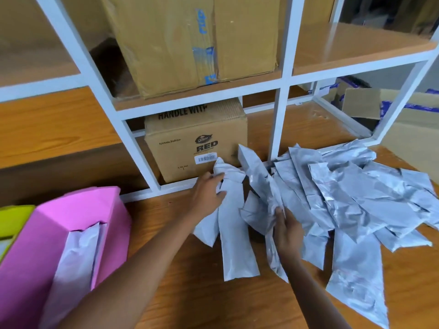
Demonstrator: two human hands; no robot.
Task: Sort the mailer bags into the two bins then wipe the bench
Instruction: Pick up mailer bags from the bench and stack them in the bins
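Several crumpled grey mailer bags lie in a heap on the wooden bench, spreading from the middle to the right edge. My left hand grips the top of a long grey bag at the left side of the heap. My right hand pinches another crumpled bag near the heap's middle. A pink bin stands at the lower left with a white bag inside it. Beside it, at the left edge, shows part of a yellow-green bin.
A white metal shelf frame stands at the back of the bench. A cardboard box sits on the bench behind the bags, and a larger box on the shelf above. More cartons lie at the far right.
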